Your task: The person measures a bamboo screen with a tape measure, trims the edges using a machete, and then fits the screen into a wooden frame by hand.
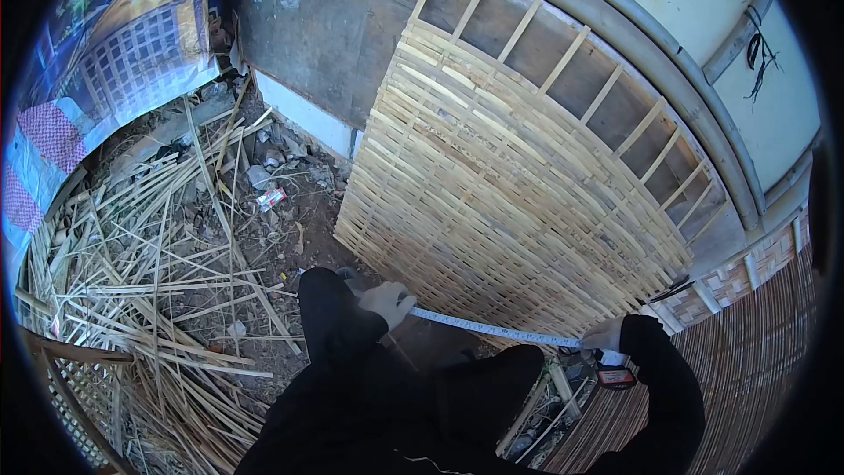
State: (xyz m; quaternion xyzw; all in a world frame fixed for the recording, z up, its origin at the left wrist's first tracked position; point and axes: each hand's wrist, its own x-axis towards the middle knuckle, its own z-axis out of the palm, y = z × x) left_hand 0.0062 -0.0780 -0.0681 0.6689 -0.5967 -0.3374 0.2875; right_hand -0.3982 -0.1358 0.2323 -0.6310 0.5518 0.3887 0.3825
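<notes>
A white measuring tape (pixel 492 329) is stretched across the lower edge of a woven bamboo panel (pixel 501 185). My left hand (pixel 387 303) is closed on the tape's left end, close to my knee. At its right end my right hand (pixel 603 336) grips the tape, with a red and black case (pixel 616 377) just below the hand. The panel leans against a board, and bare strips stick out along its top edge. Fingers of both hands are partly hidden.
Loose bamboo strips (pixel 158 264) litter the dirt floor on the left. A printed banner (pixel 141 44) hangs at the upper left. Bamboo poles (pixel 651 79) run along the wall above the panel. At the lower right lies a slatted mat (pixel 738 369).
</notes>
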